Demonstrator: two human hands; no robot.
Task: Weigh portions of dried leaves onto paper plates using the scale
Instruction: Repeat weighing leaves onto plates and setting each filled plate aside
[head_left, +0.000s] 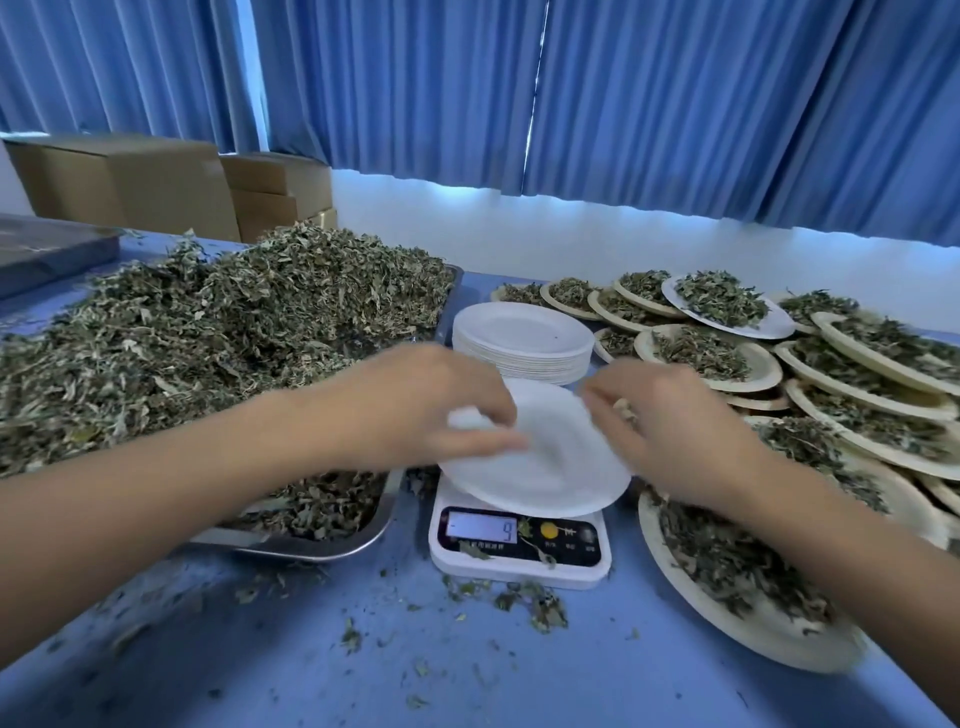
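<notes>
An empty white paper plate (550, 457) is held tilted over the scale (519, 569), its rim pinched at 9 o'clock by the left hand (421, 405) and at 3 o'clock by the right hand (675, 431). Dried leaves (208, 332) are heaped at the scale's 10 o'clock, filled plates (766, 366) at its 3 o'clock.

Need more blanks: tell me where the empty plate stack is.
Head view, centre: the empty plate stack stands behind the scale, between the leaf tray at left and filled plates at right.
</notes>
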